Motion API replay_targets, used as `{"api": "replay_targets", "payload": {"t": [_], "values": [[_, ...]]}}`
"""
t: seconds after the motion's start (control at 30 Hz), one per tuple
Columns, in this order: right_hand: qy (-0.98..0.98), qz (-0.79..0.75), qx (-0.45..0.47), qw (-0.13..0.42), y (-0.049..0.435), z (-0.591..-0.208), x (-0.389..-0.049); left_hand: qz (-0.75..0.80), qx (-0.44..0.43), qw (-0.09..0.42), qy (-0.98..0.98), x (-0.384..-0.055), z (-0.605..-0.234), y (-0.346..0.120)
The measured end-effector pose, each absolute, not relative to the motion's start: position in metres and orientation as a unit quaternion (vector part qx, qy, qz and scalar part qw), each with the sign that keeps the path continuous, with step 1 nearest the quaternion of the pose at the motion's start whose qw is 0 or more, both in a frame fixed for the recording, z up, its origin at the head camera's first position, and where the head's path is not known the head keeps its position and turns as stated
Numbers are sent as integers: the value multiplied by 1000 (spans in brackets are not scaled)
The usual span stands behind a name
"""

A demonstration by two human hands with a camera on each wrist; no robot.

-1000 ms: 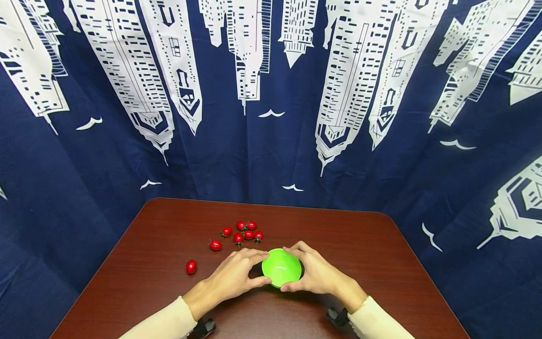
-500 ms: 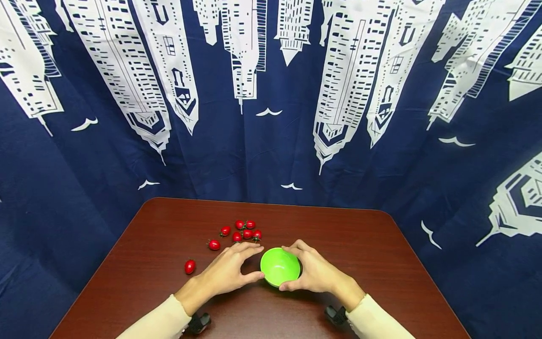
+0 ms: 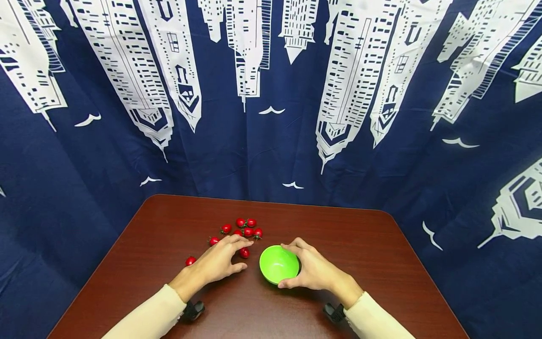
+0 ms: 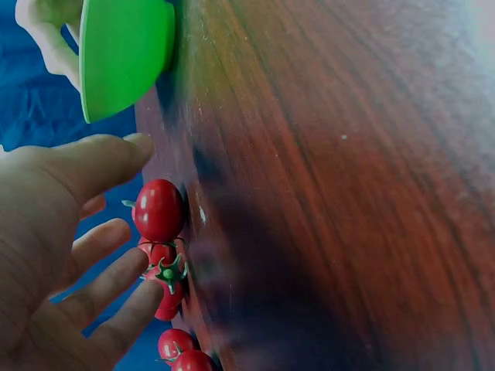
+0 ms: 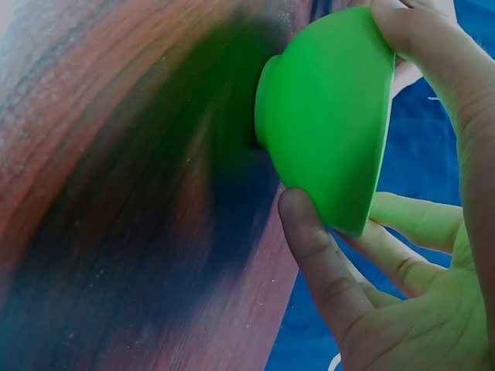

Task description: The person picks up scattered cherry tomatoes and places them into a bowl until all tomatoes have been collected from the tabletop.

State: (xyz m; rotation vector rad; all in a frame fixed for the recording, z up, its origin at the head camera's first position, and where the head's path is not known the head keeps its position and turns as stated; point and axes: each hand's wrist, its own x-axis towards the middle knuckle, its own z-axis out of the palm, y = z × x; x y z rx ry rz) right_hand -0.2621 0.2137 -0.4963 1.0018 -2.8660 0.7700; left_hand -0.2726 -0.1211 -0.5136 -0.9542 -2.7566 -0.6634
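A small bright green bowl (image 3: 278, 264), opening upward, is at the middle of the table. My right hand (image 3: 314, 268) holds it from the right, thumb at the near rim and fingers round the far side; the right wrist view shows the bowl (image 5: 329, 116) between thumb and fingers. My left hand (image 3: 213, 263) is left of the bowl, apart from it, with spread, relaxed fingers. Just beyond its fingertips lies a red cherry tomato (image 3: 244, 253). In the left wrist view this hand (image 4: 54, 239) holds nothing, and a tomato (image 4: 160, 210) appears beside its fingers.
Several more cherry tomatoes (image 3: 248, 231) with green stems cluster behind the left hand. Single ones, including one tomato (image 3: 191, 261), lie farther left, partly hidden by the hand. The brown wooden table (image 3: 360, 245) ends at a blue curtain (image 3: 288, 150) printed with white buildings.
My left hand has let go of the bowl's left side and moved left, uncovering a tomato near its fingers. The right hand stays on the bowl, which has shifted slightly left.
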Motion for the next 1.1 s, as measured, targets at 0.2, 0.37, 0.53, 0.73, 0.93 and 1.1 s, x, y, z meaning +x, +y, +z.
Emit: {"api": "replay_targets", "payload": {"t": [0.2, 0.37, 0.53, 0.73, 0.93, 1.1], "values": [[-915, 249, 317, 2, 214, -498, -261, -234, -329, 63, -913, -282, -515, -119], [-915, 248, 317, 2, 215, -500, -260, -246, -332, 47, -909, -288, -518, -119], [-915, 248, 319, 6, 216, -500, -261, -242, -339, 56, -907, -293, -516, -118], [-916, 249, 316, 4, 216, -501, -261, -247, -335, 44, -908, -293, -515, -120], [-914, 252, 318, 4, 214, -498, -261, -245, -324, 45, -913, -293, -518, -124], [-914, 253, 317, 6, 215, -497, -260, -249, -325, 48, -911, -293, -519, -124]]}}
